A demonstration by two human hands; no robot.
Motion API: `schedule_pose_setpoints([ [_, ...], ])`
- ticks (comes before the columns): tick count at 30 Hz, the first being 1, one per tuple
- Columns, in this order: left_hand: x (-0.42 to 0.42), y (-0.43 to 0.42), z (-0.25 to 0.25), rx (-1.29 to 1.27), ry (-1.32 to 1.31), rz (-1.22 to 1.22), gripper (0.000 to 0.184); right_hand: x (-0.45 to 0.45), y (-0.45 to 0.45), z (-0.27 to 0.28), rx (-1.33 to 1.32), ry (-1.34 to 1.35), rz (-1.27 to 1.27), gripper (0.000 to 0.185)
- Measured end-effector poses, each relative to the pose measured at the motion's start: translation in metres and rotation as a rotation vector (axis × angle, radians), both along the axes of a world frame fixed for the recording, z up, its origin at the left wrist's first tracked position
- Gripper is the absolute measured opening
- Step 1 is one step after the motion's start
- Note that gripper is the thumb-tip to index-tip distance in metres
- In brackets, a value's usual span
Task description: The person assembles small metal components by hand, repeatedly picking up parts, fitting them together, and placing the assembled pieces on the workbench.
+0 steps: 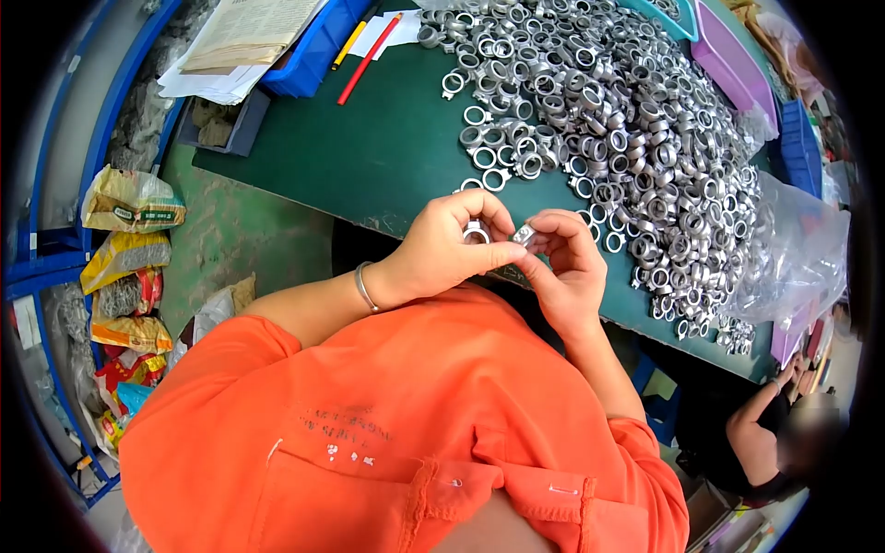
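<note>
Close in front of my orange shirt, both hands meet at the near edge of the green table (pixel 396 184). My left hand (pixel 429 244), a metal bangle on its wrist, is closed with a silver metal ring (pixel 476 234) in its fingers. Between the thumb and fingers of my right hand (pixel 572 263) is a small silver metal piece (pixel 525 235), perhaps a ring seen edge-on. The left thumb tip reaches to this piece. Just beyond my hands lie loose metal rings (pixel 496 179) with small lugs, part of a large heap (pixel 636 120).
A red pen (pixel 369 59) and a yellow pen (pixel 349 45) lie beside a blue bin (pixel 309 64) with papers. Pink (pixel 733 60) and teal (pixel 673 17) trays stand behind the heap. Clear plastic (pixel 797 240) covers the right side. Another person (pixel 761 433) sits at right.
</note>
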State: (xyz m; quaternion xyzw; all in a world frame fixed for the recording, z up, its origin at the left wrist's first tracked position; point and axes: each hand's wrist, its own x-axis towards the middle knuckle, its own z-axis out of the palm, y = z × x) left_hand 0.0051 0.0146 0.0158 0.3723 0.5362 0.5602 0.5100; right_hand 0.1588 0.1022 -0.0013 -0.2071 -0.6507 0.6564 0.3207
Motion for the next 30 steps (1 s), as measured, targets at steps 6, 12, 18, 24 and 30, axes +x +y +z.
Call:
schedule_pose_setpoints([
  [6, 0.006, -0.001, 0.004, -0.039, -0.038, 0.049, 0.011, 0.002, -0.005, 0.0, 0.286, -0.016, -0.144, 0.033],
  [12, 0.002, 0.002, -0.008, -0.125, -0.565, -0.083, 0.02, 0.004, -0.011, 0.011, 0.868, -0.046, -0.019, 0.035],
  [18, 0.002, 0.004, -0.01, -0.232, -0.598, -0.024, 0.029, 0.022, 0.025, 0.001, 0.968, -0.424, -0.463, 0.021],
  [24, 0.001, 0.01, -0.008, -0.234, -0.804, -0.006, 0.011, 0.026, 0.04, -0.003, 0.821, -0.525, -0.303, 0.016],
  [30, 0.006, 0.008, -0.004, -0.25, -0.4, -0.08, 0.01, 0.01, 0.009, 0.0, -0.059, -0.113, -0.142, 0.015],
])
